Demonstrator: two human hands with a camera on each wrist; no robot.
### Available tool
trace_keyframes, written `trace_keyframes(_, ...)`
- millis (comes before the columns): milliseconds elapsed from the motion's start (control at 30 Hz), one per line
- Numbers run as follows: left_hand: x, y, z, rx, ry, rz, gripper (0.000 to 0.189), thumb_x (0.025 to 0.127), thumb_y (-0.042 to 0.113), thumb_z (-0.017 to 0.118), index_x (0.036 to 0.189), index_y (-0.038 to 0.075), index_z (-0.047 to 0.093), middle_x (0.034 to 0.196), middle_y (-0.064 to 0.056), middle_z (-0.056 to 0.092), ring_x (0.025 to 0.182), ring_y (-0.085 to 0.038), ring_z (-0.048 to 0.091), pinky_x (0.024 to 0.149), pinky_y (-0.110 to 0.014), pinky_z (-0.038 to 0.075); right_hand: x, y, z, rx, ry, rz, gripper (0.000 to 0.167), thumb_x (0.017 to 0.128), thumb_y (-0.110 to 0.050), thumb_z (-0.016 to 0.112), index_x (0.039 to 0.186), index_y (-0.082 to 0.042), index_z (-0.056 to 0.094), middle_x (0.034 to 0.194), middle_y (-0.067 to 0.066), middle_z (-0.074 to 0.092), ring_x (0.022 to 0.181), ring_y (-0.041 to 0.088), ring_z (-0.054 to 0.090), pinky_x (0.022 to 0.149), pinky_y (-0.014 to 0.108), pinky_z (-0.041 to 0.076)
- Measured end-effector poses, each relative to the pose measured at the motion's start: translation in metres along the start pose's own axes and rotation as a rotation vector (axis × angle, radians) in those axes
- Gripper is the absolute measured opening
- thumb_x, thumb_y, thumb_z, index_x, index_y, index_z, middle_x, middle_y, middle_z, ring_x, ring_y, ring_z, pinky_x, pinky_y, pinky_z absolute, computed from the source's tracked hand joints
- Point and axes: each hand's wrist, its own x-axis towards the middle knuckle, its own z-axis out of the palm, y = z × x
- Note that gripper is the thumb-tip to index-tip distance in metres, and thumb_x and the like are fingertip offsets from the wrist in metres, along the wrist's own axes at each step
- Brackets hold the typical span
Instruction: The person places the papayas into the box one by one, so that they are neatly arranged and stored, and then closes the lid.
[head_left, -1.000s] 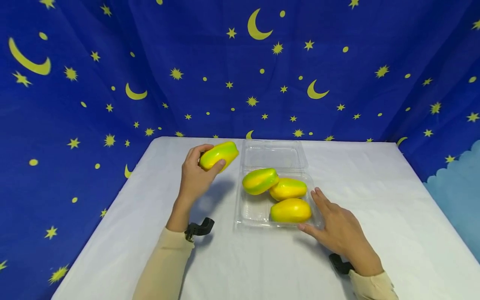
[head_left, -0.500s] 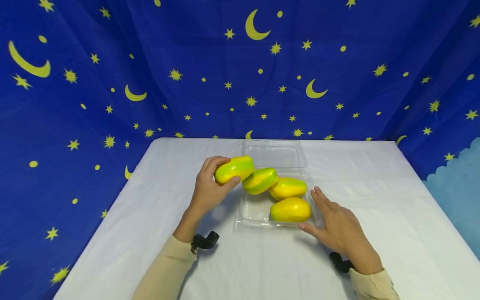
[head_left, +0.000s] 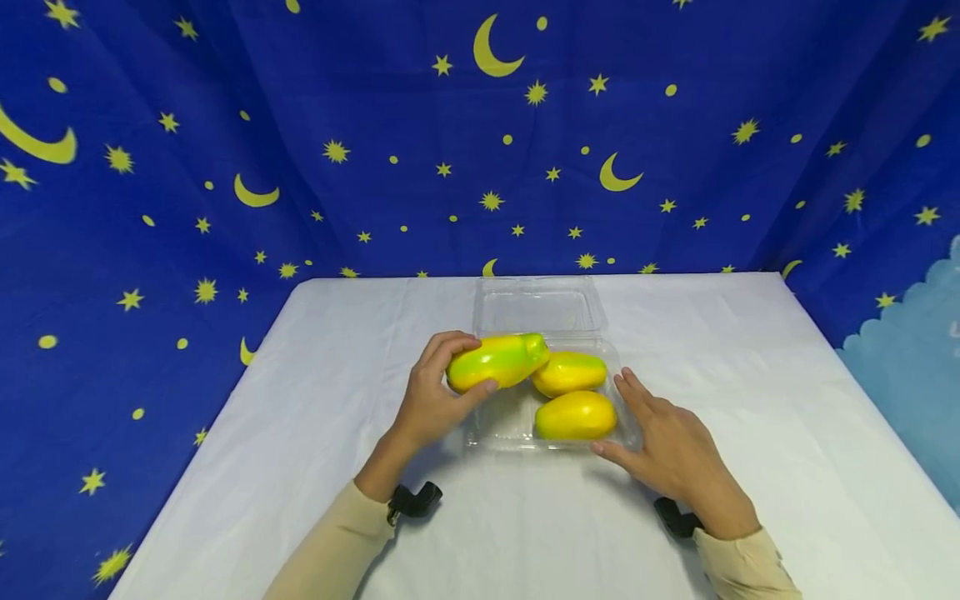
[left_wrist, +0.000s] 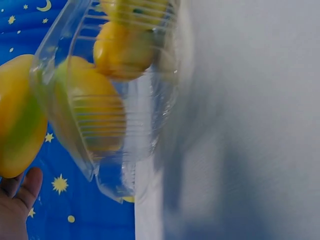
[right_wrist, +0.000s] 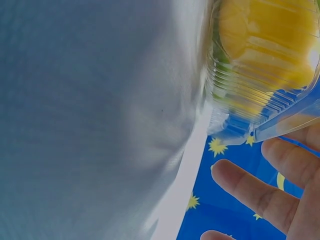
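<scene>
My left hand (head_left: 438, 396) grips a yellow-green papaya (head_left: 483, 365) by its near end, above the left side of a clear plastic clamshell box (head_left: 510, 444). It overlaps another papaya (head_left: 535, 347) in the head view, hiding most of that one; whether they touch I cannot tell. Farther right in the box lie a papaya (head_left: 572, 372) and, in front of it, a yellower papaya (head_left: 576, 416). The left wrist view has the held papaya (left_wrist: 20, 120) outside the box wall. My right hand (head_left: 675, 446) rests by the box's right side, fingers extended.
The box's hinged lid (head_left: 536, 307) lies folded back toward the far table edge. A white cloth covers the table (head_left: 337, 375). Behind it hangs a blue curtain (head_left: 420, 108) with yellow moons and stars. Each wrist wears a black camera mount (head_left: 416, 500).
My left hand has carried its papaya right and toward me, from beside the lid to over the box's left part. The right hand stays by the box. The head view has shifted slightly.
</scene>
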Motion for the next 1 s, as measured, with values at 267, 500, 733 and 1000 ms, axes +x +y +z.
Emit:
trace_keyframes(267, -0.003, 0.0, 0.007, -0.027, -0.017, 0.026, 0.052, 0.08, 0.029, 0.085, 0.126, 0.016, 0.061, 0.133, 0.001, 0.056, 0.124, -0.015, 0.055, 0.105, -0.035, 0.048, 0.001, 0.001, -0.001, -0.008, 0.007, -0.011, 0.103, 0.084, -0.078, 0.057, 0.155, -0.007, 0.036, 0.16, 0.013, 0.038, 0.118, 0.04, 0.063, 0.089, 0.055, 0.054)
trace_keyframes(500, -0.008, -0.001, 0.013, -0.032, -0.057, 0.059, 0.053, 0.081, 0.028, 0.084, 0.126, 0.015, 0.06, 0.133, 0.0, 0.055, 0.125, -0.017, 0.055, 0.108, -0.036, 0.047, 0.001, 0.001, -0.002, -0.009, -0.022, 0.008, 0.103, 0.084, -0.077, 0.057, 0.156, -0.008, 0.034, 0.162, 0.013, 0.035, 0.121, 0.042, 0.061, 0.093, 0.057, 0.052)
trace_keyframes(733, -0.015, -0.004, 0.017, -0.005, -0.111, 0.091, 0.053, 0.082, 0.03, 0.083, 0.126, 0.015, 0.06, 0.133, -0.002, 0.055, 0.127, -0.019, 0.055, 0.107, -0.037, 0.048, 0.001, 0.001, -0.001, -0.001, -0.016, 0.013, 0.103, 0.083, -0.077, 0.058, 0.156, -0.008, 0.035, 0.161, 0.013, 0.036, 0.12, 0.042, 0.062, 0.092, 0.057, 0.053)
trace_keyframes(1000, -0.016, -0.006, 0.021, -0.018, -0.139, 0.11, 0.053, 0.081, 0.03, 0.084, 0.126, 0.016, 0.06, 0.13, 0.0, 0.058, 0.124, -0.017, 0.056, 0.107, -0.037, 0.048, 0.002, -0.001, -0.001, -0.001, -0.017, 0.015, 0.102, 0.083, -0.076, 0.059, 0.155, -0.007, 0.036, 0.161, 0.014, 0.036, 0.119, 0.041, 0.062, 0.091, 0.057, 0.053)
